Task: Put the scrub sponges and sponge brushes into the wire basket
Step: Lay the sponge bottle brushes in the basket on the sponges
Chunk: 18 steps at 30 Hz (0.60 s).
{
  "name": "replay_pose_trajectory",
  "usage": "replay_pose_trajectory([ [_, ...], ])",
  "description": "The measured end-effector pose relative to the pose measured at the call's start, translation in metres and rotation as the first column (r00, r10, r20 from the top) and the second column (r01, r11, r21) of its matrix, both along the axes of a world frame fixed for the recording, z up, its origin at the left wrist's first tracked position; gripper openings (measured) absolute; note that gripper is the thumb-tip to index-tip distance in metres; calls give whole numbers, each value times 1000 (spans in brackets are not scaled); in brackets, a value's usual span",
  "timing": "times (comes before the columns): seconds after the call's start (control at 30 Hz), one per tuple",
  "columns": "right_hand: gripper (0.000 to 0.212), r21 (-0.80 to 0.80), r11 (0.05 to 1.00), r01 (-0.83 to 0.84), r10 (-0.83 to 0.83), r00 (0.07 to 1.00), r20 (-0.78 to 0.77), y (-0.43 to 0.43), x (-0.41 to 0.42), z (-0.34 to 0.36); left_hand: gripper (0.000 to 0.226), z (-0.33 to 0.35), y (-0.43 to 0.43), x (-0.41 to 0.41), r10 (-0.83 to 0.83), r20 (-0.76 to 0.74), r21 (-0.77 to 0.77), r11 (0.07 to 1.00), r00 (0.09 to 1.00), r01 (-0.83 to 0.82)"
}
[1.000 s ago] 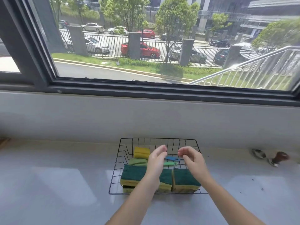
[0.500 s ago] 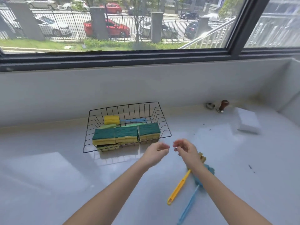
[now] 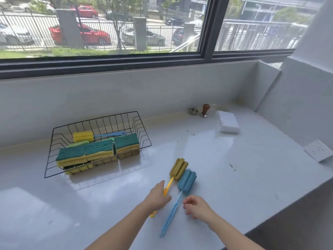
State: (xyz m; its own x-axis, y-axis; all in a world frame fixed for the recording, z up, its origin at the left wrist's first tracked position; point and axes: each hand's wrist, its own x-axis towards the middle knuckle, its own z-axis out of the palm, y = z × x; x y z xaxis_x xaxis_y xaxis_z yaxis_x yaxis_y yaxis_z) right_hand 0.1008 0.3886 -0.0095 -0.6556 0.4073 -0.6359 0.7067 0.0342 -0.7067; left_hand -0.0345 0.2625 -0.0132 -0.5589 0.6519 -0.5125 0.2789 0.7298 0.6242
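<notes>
A black wire basket stands on the white counter at the left. It holds several green-and-yellow scrub sponges, and behind them a yellow sponge brush with a blue handle. Two sponge brushes lie side by side on the counter to its right. The yellow sponge brush has a yellow handle, and the blue sponge brush has a blue handle. My left hand lies over the yellow handle with fingers curled around it. My right hand hovers just right of the blue handle, fingers loosely curled and holding nothing.
At the back right, by the wall, are a white foam block, a brown-knobbed metal tamper and a small metal ring. A white socket plate sits on the right wall. The counter's edge runs diagonally at the lower right.
My view swung from the basket down and right to the two brushes on the counter. Both hands left the basket; the left one came down onto the yellow handle.
</notes>
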Motion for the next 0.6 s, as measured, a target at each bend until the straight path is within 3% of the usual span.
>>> replay_pose_trajectory([
  [0.3,32,-180,973,142,-141,990,18,-6,-1,-3,53,-9,3,14,41,-37,15,999,998,-41],
  [0.47,30,-231,959,164,-164,986,20,-18,-8,-5,57,-15,-2,17,182,132,32,982,974,-188],
  [0.6,10,-154,983,100,-102,995,-3,-27,-9,-11,20,-18,-13,23,184,224,55,978,957,-201],
])
